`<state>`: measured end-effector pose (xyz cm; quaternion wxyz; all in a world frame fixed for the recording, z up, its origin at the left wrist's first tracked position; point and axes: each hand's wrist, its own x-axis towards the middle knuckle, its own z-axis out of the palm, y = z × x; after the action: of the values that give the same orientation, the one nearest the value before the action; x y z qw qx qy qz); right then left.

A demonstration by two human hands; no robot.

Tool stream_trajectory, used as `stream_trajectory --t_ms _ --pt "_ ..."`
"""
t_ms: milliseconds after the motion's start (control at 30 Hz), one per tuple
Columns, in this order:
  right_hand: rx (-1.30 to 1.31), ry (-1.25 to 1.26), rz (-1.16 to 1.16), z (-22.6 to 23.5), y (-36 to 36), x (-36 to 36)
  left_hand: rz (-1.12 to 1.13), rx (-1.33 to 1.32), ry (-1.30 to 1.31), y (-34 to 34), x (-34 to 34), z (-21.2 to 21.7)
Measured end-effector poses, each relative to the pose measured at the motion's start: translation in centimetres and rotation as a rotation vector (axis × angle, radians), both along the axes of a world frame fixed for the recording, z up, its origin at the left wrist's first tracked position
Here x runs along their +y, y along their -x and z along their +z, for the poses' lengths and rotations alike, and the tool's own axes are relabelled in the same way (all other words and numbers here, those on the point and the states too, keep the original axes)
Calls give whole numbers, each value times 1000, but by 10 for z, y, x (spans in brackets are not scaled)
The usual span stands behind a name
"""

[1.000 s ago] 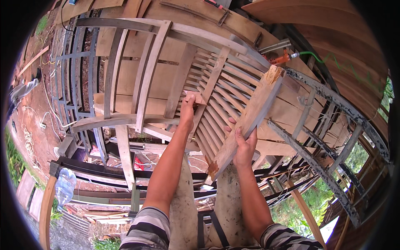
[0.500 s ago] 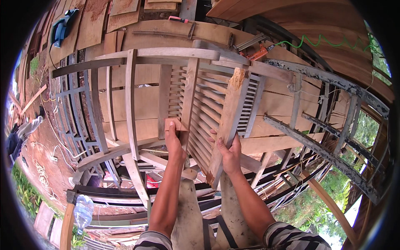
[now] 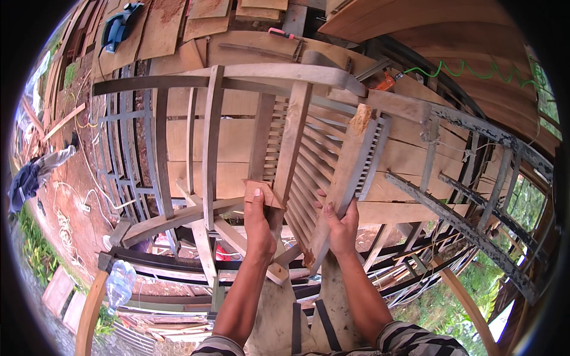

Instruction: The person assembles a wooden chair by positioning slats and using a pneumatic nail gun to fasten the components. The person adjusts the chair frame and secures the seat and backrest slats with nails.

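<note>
A slatted wooden panel (image 3: 323,163) with many thin cross slats stands tilted among stacked frames. My left hand (image 3: 259,222) grips the lower end of its left rail (image 3: 291,148), thumb over a small square block. My right hand (image 3: 341,225) holds the right rail (image 3: 341,184), a rough plank with a splintered top end, fingers spread along its inner edge. Both striped sleeves enter from the bottom edge.
Unfinished wooden chair frames (image 3: 208,136) lean to the left, dark weathered frames (image 3: 469,196) to the right. Wide planks (image 3: 196,24) lie at the top with a blue power tool (image 3: 122,26). A plastic bottle (image 3: 119,285) and cables (image 3: 71,202) lie on red earth at the left.
The view has swung so the slatted panel sits more upright and central. Both hands have kept their hold on the two rails, now closer together near the panel's lower end.
</note>
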<state>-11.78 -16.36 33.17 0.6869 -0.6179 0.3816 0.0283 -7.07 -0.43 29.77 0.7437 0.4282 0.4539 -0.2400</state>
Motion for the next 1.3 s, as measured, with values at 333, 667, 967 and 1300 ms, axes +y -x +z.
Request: stream_trajectory --t_ms 333,667,967,1300 --pt "25 13 21 17 -19 16 11 -27 28 -4 1 28" --pt "50 53 17 25 -20 20 44 40 -25 -6 -2 40" --pt "144 274 116 6 -23 53 -11 9 47 10 8 26" --pt "60 129 52 -17 -4 32 -82 23 -114 16 5 26"
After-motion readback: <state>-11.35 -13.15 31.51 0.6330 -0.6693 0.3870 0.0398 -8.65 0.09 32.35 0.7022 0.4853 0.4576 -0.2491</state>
